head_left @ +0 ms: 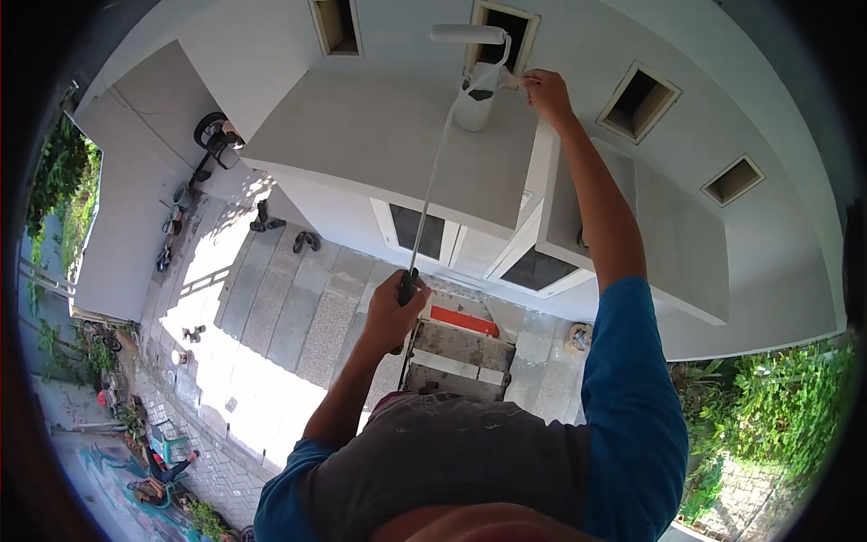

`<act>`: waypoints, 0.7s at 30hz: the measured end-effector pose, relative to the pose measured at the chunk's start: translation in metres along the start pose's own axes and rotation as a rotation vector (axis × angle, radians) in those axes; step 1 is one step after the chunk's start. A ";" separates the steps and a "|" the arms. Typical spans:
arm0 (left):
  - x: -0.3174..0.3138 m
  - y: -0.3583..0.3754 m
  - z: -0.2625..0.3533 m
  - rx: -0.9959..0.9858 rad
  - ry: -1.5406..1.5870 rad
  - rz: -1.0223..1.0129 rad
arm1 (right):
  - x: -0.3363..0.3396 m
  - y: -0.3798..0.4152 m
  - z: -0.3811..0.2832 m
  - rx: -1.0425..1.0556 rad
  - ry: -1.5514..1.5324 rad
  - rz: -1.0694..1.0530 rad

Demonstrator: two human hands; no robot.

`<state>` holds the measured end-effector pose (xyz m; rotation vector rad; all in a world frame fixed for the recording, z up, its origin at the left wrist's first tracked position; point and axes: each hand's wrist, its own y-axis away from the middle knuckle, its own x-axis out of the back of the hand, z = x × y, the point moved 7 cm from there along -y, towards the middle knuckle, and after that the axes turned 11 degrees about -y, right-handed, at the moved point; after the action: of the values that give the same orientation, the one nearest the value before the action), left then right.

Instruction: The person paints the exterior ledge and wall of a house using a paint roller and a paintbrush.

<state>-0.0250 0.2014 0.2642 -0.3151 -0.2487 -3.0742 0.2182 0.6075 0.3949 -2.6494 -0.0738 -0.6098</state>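
Note:
My left hand (390, 316) is wrapped round the black grip of a long-handled paint roller (436, 167). Its pale pole runs up and away to a bent wire frame and a white roller sleeve (468, 34), which sits near a dark square wall opening. Behind the frame, on the grey ledge (388, 117), stands a white container (473, 110) with a dark patch. My right hand (546, 93) reaches out beside it, fingers pinched on a small pale object (513, 81); its kind is too small to tell.
Several framed openings line the wall, one (638, 101) right of my hand. Far below are a paved yard (298, 298), shoes (307, 241) and an orange-red plank (463, 320) by the steps under me. A seated person (155, 483) is at lower left. Green plants (786, 406) grow at right.

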 end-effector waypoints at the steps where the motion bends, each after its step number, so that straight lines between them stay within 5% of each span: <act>1: 0.011 0.000 -0.004 0.033 -0.003 0.034 | -0.005 -0.015 -0.014 0.085 0.148 -0.053; 5: 0.028 0.003 -0.012 0.089 0.088 0.078 | -0.015 -0.033 -0.033 0.083 0.269 -0.071; 7: 0.033 0.004 -0.015 0.091 0.114 0.098 | -0.034 -0.049 -0.043 0.397 0.735 -0.191; 10: 0.036 0.006 -0.020 0.093 0.152 0.100 | -0.052 -0.064 -0.042 0.332 1.031 -0.307; 21: 0.031 0.004 -0.029 0.029 0.103 0.112 | -0.076 -0.089 -0.057 0.281 1.015 -0.316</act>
<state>-0.0611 0.1924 0.2434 -0.1627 -0.2625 -2.9624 0.1136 0.6683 0.4438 -1.8034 -0.2510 -1.8034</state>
